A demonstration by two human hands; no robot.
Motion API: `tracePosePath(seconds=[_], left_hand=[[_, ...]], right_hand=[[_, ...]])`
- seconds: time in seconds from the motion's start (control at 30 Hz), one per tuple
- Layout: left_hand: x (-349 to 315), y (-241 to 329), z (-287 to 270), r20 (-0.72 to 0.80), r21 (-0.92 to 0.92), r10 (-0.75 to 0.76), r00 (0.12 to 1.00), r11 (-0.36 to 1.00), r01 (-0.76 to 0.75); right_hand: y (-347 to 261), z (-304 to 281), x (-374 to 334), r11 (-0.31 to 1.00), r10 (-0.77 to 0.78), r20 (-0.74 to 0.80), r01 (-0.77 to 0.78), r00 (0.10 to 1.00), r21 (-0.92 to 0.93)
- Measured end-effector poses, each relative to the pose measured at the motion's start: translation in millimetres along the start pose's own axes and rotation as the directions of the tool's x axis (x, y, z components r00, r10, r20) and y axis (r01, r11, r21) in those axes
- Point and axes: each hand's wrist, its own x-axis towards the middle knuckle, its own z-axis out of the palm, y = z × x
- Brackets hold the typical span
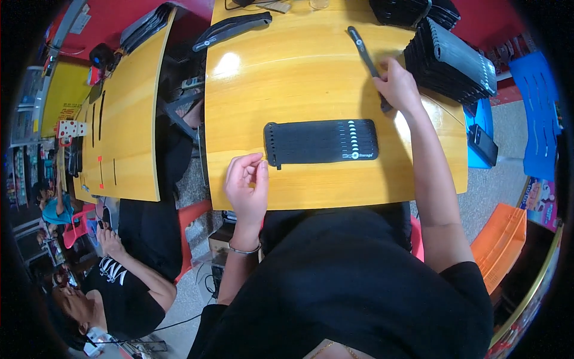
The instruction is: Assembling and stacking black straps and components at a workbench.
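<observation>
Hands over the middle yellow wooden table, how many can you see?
2: the bare left hand beside the near left corner of the flat black rectangular panel, and the bare right hand on the narrow black strap farther away.

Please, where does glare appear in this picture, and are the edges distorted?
Head view: white glare on the table, at its upper left and just below the right hand; head view: black corners, and the gold strip at lower right looks curved.
</observation>
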Motion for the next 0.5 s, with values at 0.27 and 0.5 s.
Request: tracePosePath(seconds=[0.27,0.5], left_hand=[[-7,57,40,0.172,-0.256,0.02,0.985,0.966,0.025],[-19,49,23,0.468,-0.235,-0.127,0.875,0.936,0.261]], right_hand=[[-92,-25,-108,0.471,-0.183,0.184,-0.078,0.966,0.879],[-81,8,-169,0.338,-0.247,-0.011,0.097,0.969,0.936]])
